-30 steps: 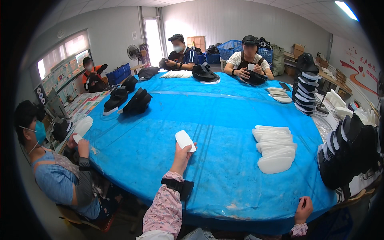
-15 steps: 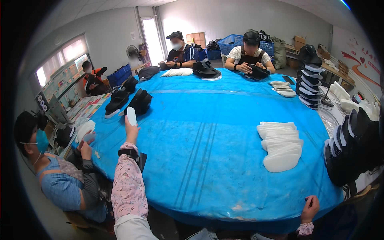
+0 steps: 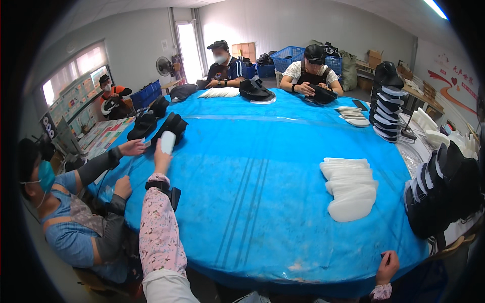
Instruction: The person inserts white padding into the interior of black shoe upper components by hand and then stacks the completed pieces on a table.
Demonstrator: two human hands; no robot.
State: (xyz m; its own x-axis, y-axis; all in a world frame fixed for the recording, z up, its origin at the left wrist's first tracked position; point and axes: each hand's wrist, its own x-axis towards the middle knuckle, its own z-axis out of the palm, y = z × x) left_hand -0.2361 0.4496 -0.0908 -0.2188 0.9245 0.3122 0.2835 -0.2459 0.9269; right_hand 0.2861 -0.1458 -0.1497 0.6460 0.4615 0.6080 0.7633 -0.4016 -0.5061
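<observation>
Stretched out over the left side of the table, my left hand (image 3: 162, 161) grips a white shoe insole (image 3: 168, 141). The insole stands upright from the fingers, just in front of some black shoes (image 3: 173, 127). A co-worker's hand (image 3: 132, 147) reaches close by on the left, near a small pale piece by the shoes. My right hand (image 3: 387, 267) rests by the table's front right edge, fingers curled; something small and dark shows at the fingertips, too small to name. Beyond it lies a fanned stack of white insoles (image 3: 348, 187), which neither hand touches.
Blue sheeting covers the round table (image 3: 227, 166). Tall stacks of black shoe uppers (image 3: 444, 187) and shoes (image 3: 388, 108) stand along the right. Two people work across the table, one handling a black shoe (image 3: 320, 94). More white insoles (image 3: 220, 92) lie at the far side.
The co-worker on the left has stretched an arm forward toward the black shoes and my left hand. My left hand still holds the insole, almost in place. My right hand stays near the edge.
</observation>
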